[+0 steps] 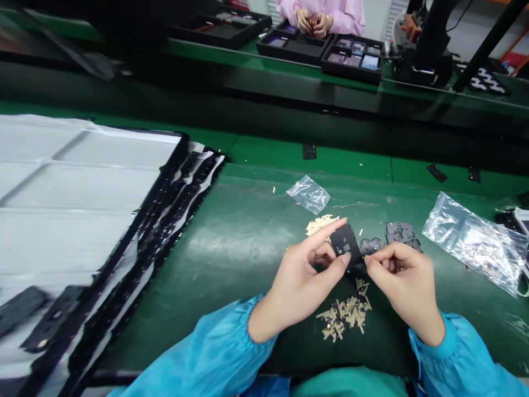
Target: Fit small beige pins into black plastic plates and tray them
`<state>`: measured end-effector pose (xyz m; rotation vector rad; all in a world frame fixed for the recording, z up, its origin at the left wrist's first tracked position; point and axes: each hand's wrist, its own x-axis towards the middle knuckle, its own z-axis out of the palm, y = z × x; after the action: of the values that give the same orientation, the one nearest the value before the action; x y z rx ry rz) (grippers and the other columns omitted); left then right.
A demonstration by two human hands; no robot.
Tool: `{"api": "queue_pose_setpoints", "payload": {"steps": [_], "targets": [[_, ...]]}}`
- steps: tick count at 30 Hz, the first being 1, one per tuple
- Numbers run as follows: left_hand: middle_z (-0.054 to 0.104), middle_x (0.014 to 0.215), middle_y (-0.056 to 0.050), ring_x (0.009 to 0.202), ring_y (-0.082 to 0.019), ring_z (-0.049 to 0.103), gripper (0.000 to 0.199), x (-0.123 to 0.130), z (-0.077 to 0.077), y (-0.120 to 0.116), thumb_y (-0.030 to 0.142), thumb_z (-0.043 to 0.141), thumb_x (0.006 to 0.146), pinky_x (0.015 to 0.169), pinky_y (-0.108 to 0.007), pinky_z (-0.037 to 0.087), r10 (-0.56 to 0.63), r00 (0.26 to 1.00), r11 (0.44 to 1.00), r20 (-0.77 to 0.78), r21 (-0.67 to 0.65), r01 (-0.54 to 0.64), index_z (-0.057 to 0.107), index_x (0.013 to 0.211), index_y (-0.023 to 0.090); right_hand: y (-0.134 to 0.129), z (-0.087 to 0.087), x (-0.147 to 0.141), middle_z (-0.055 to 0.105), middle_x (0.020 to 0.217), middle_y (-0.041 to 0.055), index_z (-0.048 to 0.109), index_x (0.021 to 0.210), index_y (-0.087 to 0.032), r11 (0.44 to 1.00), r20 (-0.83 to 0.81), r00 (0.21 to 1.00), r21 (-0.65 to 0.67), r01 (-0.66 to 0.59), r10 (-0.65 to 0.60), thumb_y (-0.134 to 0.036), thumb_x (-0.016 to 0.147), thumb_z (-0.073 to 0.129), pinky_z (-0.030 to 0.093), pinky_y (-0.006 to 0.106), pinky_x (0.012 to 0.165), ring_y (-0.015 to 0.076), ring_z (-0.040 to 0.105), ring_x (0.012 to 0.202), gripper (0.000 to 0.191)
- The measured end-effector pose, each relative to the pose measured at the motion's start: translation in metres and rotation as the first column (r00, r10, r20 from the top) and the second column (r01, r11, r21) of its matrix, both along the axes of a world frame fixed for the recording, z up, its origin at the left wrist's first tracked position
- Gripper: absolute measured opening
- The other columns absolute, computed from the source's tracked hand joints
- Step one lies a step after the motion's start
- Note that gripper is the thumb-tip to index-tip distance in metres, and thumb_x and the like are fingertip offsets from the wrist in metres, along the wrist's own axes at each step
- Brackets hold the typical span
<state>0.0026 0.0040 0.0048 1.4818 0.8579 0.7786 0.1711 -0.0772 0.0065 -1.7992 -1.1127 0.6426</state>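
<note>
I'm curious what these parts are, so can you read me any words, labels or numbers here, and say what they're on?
No word, brand, number or sign can be read clearly in this view.
The black flat part at the left hand: small pale marks, too small to read.
The clear plastic bag: no print can be made out.
The black trays in the distance: nothing legible.

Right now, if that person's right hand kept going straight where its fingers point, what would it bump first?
Most likely the black plate in the left hand; the right hand is at its lower edge, though depth is unclear.
</note>
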Motion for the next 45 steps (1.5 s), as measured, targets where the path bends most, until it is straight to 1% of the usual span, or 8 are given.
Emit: {"api": "queue_pose_setpoints", "payload": {"steps": [6,11,16,19,23,27,37,45], "targets": [[0.062,0.065,0.007,0.059,-0.009,0.058,0.055,-0.001,-0.001,-0.003,0.015,0.068,0.089,0.063,-0.020,0.054,0.014,1.000,0.993,-0.024,0.116,-0.011,0.061,0.144,0.019,0.000,0.002,-0.002,0.051,0.054,-0.0057,0.069,0.063,-0.021,0.998,0.107,0.994,0.063,-0.020,0.013,-0.019,0.080,0.071,0.036,0.025,0.051,0.0097,0.045,0.050,0.017],[0.065,0.068,0.006,0.061,-0.008,0.060,0.054,-0.002,-0.005,-0.006,0.014,0.068,0.090,0.065,-0.019,0.056,0.021,0.999,0.978,-0.041,0.209,-0.012,0.062,0.143,0.022,0.000,0.002,-0.002,0.051,0.054,-0.0058,0.069,0.064,-0.021,0.999,0.073,0.997,0.035,-0.017,0.014,-0.021,0.080,0.072,0.035,0.025,0.050,0.0096,0.045,0.051,0.016],[0.065,0.068,0.006,0.061,-0.009,0.060,0.052,-0.002,-0.007,-0.006,0.013,0.067,0.090,0.065,-0.020,0.055,0.007,0.999,0.973,-0.036,0.231,0.001,0.062,0.142,0.021,0.001,0.002,-0.003,0.050,0.053,-0.0054,0.068,0.061,-0.020,1.000,-0.021,1.000,-0.026,-0.017,0.016,-0.023,0.079,0.072,0.033,0.024,0.049,0.0094,0.044,0.051,0.019],[0.063,0.066,0.006,0.059,-0.009,0.058,0.052,-0.002,-0.006,-0.005,0.015,0.067,0.091,0.064,-0.021,0.055,-0.004,0.999,0.976,-0.040,0.217,0.012,0.062,0.142,0.020,0.001,0.003,-0.002,0.049,0.052,-0.0051,0.069,0.061,-0.019,0.996,-0.129,0.992,-0.089,-0.021,0.009,-0.026,0.076,0.073,0.031,0.024,0.048,0.0092,0.041,0.050,0.018],[0.063,0.066,0.006,0.060,-0.010,0.060,0.054,-0.001,-0.005,-0.004,0.015,0.067,0.090,0.064,-0.021,0.055,-0.016,1.000,0.989,-0.022,0.146,0.019,0.061,0.143,0.019,0.002,0.007,0.002,0.053,0.054,-0.0036,0.073,0.066,-0.019,0.980,-0.281,0.960,-0.188,-0.063,0.008,-0.030,0.074,0.074,0.031,0.024,0.047,0.0094,0.041,0.050,0.014],[0.063,0.065,0.006,0.060,-0.010,0.060,0.055,0.000,-0.003,-0.002,0.015,0.069,0.088,0.064,-0.022,0.055,-0.027,1.000,0.996,-0.009,0.087,0.028,0.062,0.142,0.018,0.004,0.010,0.008,0.056,0.054,-0.0026,0.076,0.068,-0.019,0.970,-0.368,0.930,-0.225,-0.090,0.001,-0.029,0.070,0.074,0.032,0.024,0.048,0.0098,0.042,0.051,0.011],[0.061,0.062,0.007,0.057,-0.010,0.058,0.055,-0.002,0.004,-0.003,0.017,0.069,0.087,0.062,-0.023,0.054,-0.043,0.999,0.999,-0.006,0.006,0.043,0.062,0.141,0.016,0.004,0.010,0.007,0.055,0.052,-0.0036,0.073,0.062,-0.018,0.970,-0.400,0.916,-0.231,-0.074,-0.026,-0.022,0.065,0.074,0.030,0.022,0.047,0.0090,0.041,0.049,0.005],[0.059,0.060,0.007,0.055,-0.010,0.056,0.055,0.000,0.003,-0.002,0.015,0.069,0.085,0.059,-0.023,0.053,-0.034,0.999,0.999,-0.010,-0.020,0.034,0.063,0.140,0.016,0.002,0.009,0.005,0.052,0.051,-0.0045,0.072,0.063,-0.018,0.978,-0.350,0.936,-0.206,-0.038,-0.037,-0.023,0.066,0.074,0.030,0.023,0.047,0.0090,0.039,0.049,0.006]]}}
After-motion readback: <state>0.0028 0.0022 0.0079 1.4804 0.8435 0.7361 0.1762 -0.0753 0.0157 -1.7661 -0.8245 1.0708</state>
